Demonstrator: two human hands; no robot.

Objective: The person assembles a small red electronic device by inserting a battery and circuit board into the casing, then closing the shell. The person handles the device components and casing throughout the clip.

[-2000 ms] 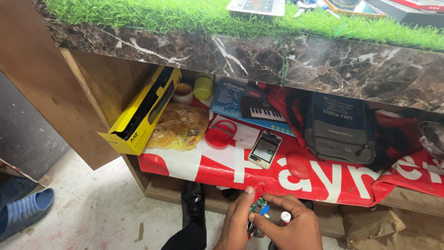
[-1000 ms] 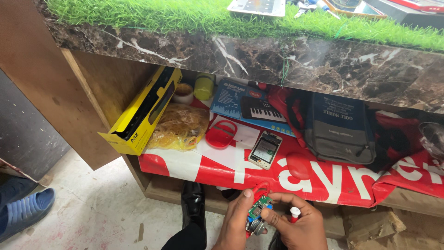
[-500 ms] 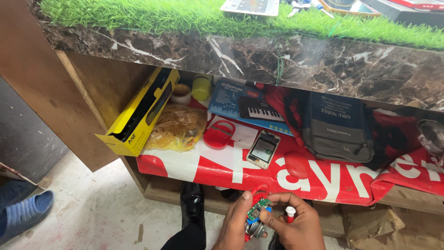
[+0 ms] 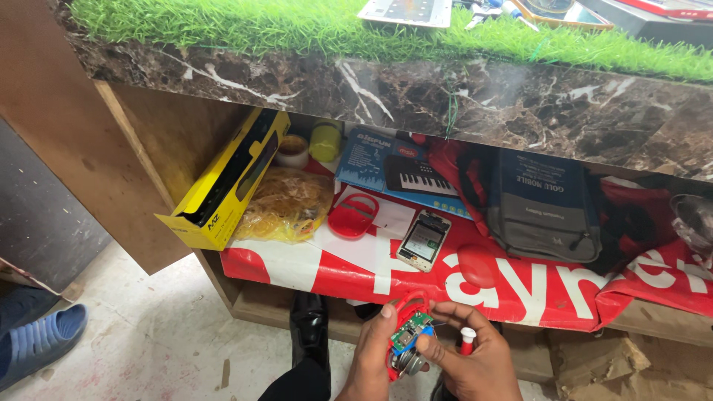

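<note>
Low at the near edge, below the shelf front, both hands close around a small red-cased gadget with an exposed green circuit board (image 4: pixel 407 336). Its long axis runs near to far, tilted slightly right, with the red loop end pointing far toward the shelf. The left hand (image 4: pixel 371 356) grips the casing from the left, thumb up. The right hand (image 4: pixel 475 364) pinches the board with curled fingers and also holds a red-and-white screwdriver (image 4: pixel 467 340) upright.
</note>
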